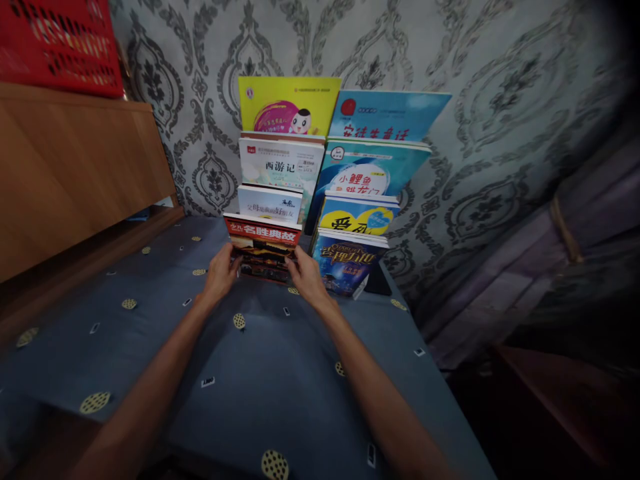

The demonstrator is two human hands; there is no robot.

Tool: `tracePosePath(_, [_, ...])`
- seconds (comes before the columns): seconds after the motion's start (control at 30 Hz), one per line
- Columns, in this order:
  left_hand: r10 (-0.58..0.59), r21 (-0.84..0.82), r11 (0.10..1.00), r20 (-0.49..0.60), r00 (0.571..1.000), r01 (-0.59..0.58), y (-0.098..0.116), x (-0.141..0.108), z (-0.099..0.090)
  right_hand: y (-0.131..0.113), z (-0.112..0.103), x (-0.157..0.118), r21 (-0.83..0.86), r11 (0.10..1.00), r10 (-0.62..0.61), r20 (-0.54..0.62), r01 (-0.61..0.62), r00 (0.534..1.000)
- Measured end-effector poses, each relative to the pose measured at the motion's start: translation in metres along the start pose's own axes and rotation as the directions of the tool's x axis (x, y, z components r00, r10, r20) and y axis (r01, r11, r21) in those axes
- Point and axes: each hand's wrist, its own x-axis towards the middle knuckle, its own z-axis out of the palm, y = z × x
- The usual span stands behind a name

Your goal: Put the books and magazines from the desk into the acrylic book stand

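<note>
Both my hands grip the front book (264, 243) of the left row, a red and dark cover with white Chinese lettering. My left hand (220, 272) has its left edge, and my right hand (305, 275) its right edge, thumbs on the cover. The fingers behind it are hidden. Behind it stand a pale blue book (270, 203), a white book (281, 160) and a tall yellow book (290, 103), stepped upward toward the wall. Just right of my right hand, a dark blue book (347, 263) fronts a second row.
That right row holds a yellow-and-blue book (357, 215), a teal book (375, 167) and a blue book (393, 113). The patterned cloth (190, 373) spreads beneath. A wooden cabinet (75, 173) with a red basket (60, 47) stands left, and a curtain (530, 253) hangs right.
</note>
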Motion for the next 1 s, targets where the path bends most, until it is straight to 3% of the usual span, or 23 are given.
tracePosePath(0.1, [0.011, 0.000, 1.000, 0.002, 1.000, -0.011, -0.004, -0.001, 0.001, -0.001, 0.001, 0.000, -0.036, 0.999, 0.014, -0.025, -0.015, 1.000])
tracePosePath(0.33, [0.010, 0.001, 1.000, -0.078, 0.997, -0.010, -0.001, 0.000, 0.004, -0.010, 0.000, -0.001, -0.068, 0.997, 0.029, -0.260, -0.048, 0.965])
tracePosePath(0.47, [0.022, -0.011, 1.000, -0.160, 0.987, -0.025, 0.008, 0.004, 0.003, -0.011, -0.001, 0.000, -0.077, 0.993, 0.072, -0.245, -0.094, 0.967])
tracePosePath(0.63, [0.159, 0.061, 0.987, -0.253, 0.954, -0.148, 0.028, 0.019, -0.008, -0.010, -0.001, 0.000, -0.088, 0.985, 0.127, -0.213, -0.149, 0.969])
tracePosePath(0.77, [0.233, 0.169, 0.965, -0.213, 0.949, -0.199, 0.047, 0.034, -0.022, -0.011, -0.001, 0.000, -0.107, 0.981, 0.143, -0.180, -0.164, 0.973])
tracePosePath(1.0, [0.213, 0.251, 0.954, -0.169, 0.962, -0.167, 0.061, 0.045, -0.030, -0.012, -0.005, 0.000, -0.140, 0.975, 0.149, -0.160, -0.172, 0.976])
